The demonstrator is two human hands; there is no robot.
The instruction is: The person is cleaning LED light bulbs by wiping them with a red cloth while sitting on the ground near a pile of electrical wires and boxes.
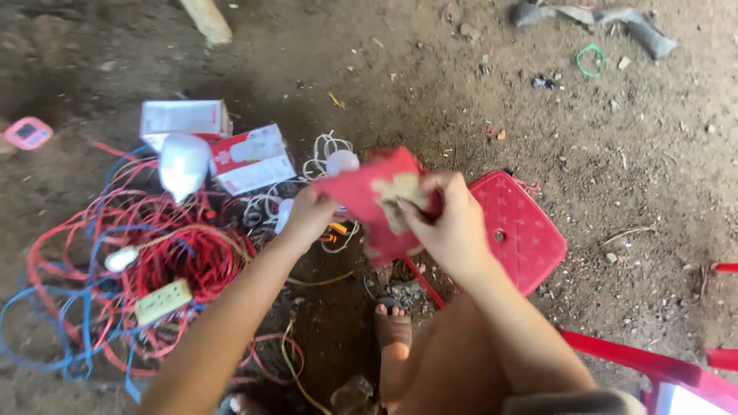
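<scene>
Both hands grip a red carton (377,201) over the dirt — left hand (307,217) pinching its left edge, right hand (450,227) clenched on the torn flap, nearer the stool (523,234); carton's long axis runs approx. left-right btwn them.

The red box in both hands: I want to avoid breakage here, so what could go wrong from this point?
1. The left hand and right hand are pulling the red box open in mid-air; anything inside could drop onto the dirt floor.
2. The tangled wires lie beside the sandalled foot, so a step could snag them.
3. The loose white bulb lies on the wires and might get dragged or crushed.
</scene>
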